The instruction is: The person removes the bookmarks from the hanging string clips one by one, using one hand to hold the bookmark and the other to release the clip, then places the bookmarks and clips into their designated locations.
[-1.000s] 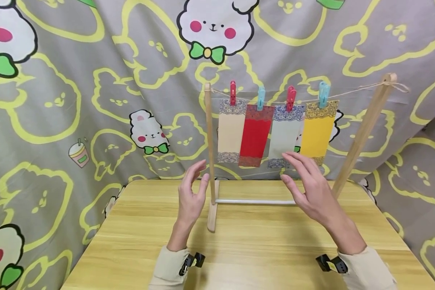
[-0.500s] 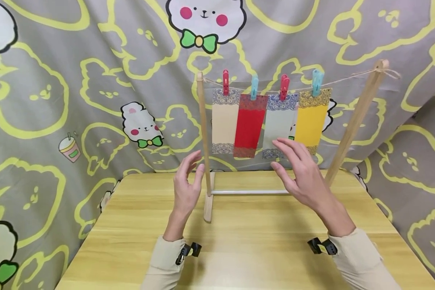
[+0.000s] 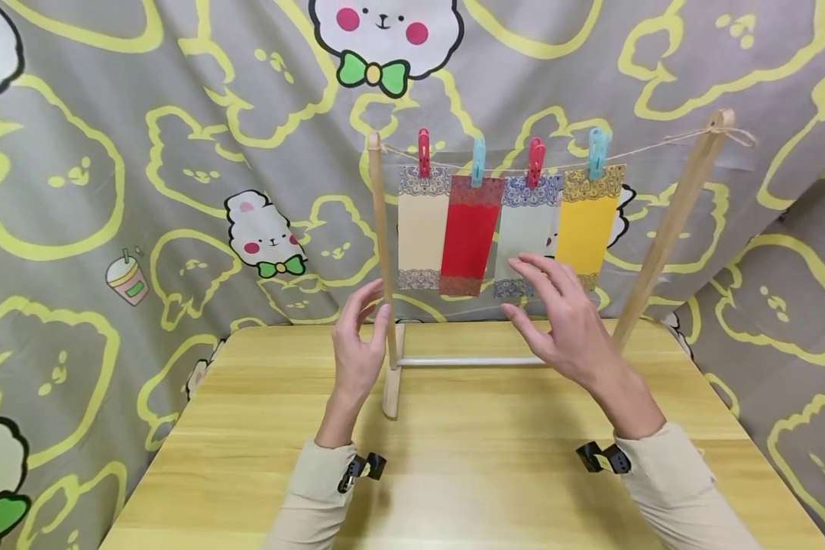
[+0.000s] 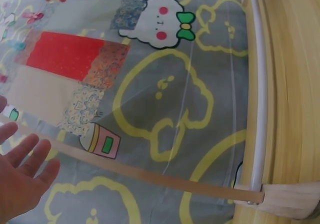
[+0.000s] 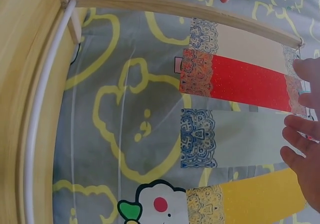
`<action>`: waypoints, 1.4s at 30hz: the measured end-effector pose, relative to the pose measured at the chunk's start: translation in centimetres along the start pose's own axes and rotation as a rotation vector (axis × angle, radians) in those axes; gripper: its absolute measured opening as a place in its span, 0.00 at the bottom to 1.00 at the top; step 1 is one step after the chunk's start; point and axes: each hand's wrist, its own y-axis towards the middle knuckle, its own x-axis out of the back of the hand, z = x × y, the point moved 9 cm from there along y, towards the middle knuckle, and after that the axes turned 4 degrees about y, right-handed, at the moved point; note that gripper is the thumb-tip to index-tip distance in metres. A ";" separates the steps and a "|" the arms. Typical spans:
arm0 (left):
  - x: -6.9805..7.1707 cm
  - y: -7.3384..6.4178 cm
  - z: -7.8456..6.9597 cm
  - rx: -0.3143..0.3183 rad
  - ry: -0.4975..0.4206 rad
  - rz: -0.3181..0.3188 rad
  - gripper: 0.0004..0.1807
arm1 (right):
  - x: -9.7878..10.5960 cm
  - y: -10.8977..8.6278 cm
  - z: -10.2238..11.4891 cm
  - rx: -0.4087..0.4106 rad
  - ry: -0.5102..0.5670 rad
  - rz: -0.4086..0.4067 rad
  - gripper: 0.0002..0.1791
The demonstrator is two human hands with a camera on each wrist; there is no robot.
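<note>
My left hand [image 3: 359, 344] hovers beside the rack's left wooden post [image 3: 383, 244], fingers loosely bent, holding nothing. Bare too, my right hand [image 3: 571, 325] is raised in front of the rack and overlaps the lower parts of the pale grey and yellow cards. From a string [image 3: 660, 143] hang a cream card [image 3: 422, 229], a red card [image 3: 470, 241], a pale grey card [image 3: 525, 221] and a yellow card [image 3: 589, 229], each with lace-patterned ends. Red clothespins [image 3: 424, 153] and blue clothespins [image 3: 597, 154] alternate along their tops. The right wrist view shows the fingers [image 5: 295, 134] near the pale grey card.
A white rod [image 3: 467, 361] joins the rack's feet low at the back of the wooden table [image 3: 481, 473]. The right post [image 3: 674, 221] leans outward in view, behind my right forearm. A grey patterned curtain [image 3: 199, 191] hangs behind and beside the table.
The head view tilts slightly, so the rack appears higher and further left. Both hands stay raised and have drawn a little closer together; the cards hang as before.
</note>
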 end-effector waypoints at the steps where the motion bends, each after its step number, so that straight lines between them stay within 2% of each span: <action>1: -0.1 -0.1 0.1 0.000 -0.004 0.000 0.18 | -0.1 0.0 0.0 0.005 -0.002 0.005 0.37; 7: -0.8 -0.5 0.8 0.006 -0.017 -0.009 0.18 | -1.2 0.3 0.1 0.032 -0.024 0.038 0.38; 14: -1.5 -0.4 3.5 0.009 -0.048 -0.024 0.19 | -1.6 1.5 0.7 0.072 -0.067 0.057 0.38; 17: -1.6 -0.2 4.1 0.015 -0.063 -0.013 0.19 | -1.8 2.0 1.0 0.082 -0.076 0.071 0.38; 22: -1.4 0.0 4.4 0.021 -0.079 0.007 0.20 | -1.9 2.7 1.3 0.097 -0.075 0.071 0.38; 29: -1.9 0.5 1.8 0.037 -0.082 0.012 0.19 | -1.6 3.9 1.7 0.126 -0.085 0.069 0.39; 35: -3.0 0.8 3.9 0.097 -0.047 0.014 0.20 | -1.5 5.1 2.0 0.159 -0.123 0.056 0.40; 42: -3.8 0.6 4.0 0.124 0.014 0.028 0.19 | -1.7 5.7 2.3 0.183 -0.129 0.046 0.39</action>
